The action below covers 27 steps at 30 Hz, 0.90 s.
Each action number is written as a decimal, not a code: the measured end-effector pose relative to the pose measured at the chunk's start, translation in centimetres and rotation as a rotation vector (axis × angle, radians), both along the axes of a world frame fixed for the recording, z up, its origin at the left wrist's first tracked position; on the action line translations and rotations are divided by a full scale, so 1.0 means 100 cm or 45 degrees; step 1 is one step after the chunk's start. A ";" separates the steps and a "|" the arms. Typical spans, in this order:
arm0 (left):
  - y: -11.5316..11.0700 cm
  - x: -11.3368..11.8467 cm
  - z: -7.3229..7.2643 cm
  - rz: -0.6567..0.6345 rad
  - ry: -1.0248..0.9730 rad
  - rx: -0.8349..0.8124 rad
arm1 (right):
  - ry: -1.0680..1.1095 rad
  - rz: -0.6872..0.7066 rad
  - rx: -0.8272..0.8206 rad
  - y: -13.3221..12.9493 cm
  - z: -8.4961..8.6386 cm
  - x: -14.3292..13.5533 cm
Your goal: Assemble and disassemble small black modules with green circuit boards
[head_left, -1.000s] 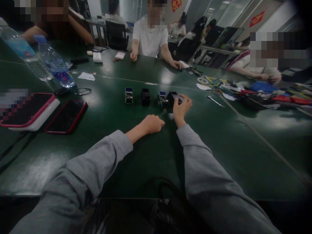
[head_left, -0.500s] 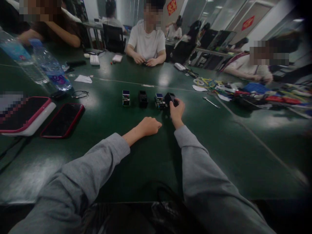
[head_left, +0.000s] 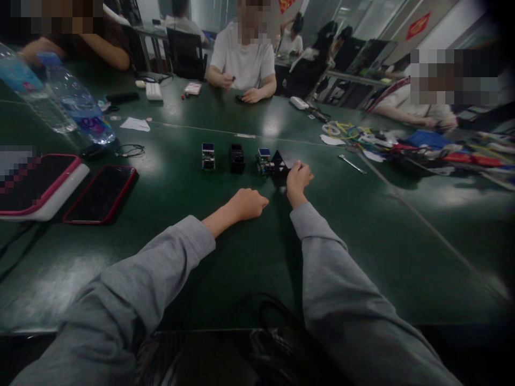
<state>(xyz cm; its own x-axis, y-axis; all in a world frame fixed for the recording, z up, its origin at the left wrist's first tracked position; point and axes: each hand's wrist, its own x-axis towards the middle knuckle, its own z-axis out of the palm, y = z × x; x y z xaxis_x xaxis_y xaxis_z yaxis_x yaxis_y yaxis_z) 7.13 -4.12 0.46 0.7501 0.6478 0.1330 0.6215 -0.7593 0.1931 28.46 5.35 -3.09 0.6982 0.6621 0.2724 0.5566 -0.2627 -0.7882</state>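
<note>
My right hand [head_left: 298,181] grips a small black plastic case [head_left: 279,166] by its right side. The case is tipped so that its hollow inside partly shows. Just left of it lies a small circuit board with a screen [head_left: 264,161], close to the case. My left hand [head_left: 251,204] rests on the table as a closed fist, nearer to me, with nothing visible in it. Farther left are a second black case [head_left: 236,158], standing by itself, and a second circuit board with a screen [head_left: 208,157].
On the left are a red-edged phone [head_left: 102,194], a tablet-like device [head_left: 44,185] and water bottles [head_left: 82,110]. A wrench [head_left: 352,164] and a heap of cables [head_left: 426,147] lie right on the green table [head_left: 225,279]. A person [head_left: 243,64] sits opposite.
My right hand has turned the black case over, so its hollow side now shows, and shifted slightly right. My left fist stays put. The person opposite has raised one hand.
</note>
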 end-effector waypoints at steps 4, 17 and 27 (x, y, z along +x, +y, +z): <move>0.000 0.000 -0.001 -0.015 -0.015 -0.026 | -0.116 -0.037 0.016 -0.001 -0.001 -0.007; 0.000 0.001 -0.002 0.014 0.016 0.021 | -0.051 -0.044 -0.154 -0.010 0.013 -0.012; -0.001 0.000 0.001 0.003 0.013 0.001 | -0.217 0.052 -0.051 -0.012 0.007 -0.014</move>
<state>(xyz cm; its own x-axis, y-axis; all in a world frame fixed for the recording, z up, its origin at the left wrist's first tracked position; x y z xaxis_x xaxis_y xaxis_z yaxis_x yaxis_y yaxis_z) 7.14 -4.22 0.56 0.7497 0.6497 0.1255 0.6255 -0.7577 0.1860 27.03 4.18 -2.39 0.6163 0.7017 0.3574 0.6921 -0.2661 -0.6710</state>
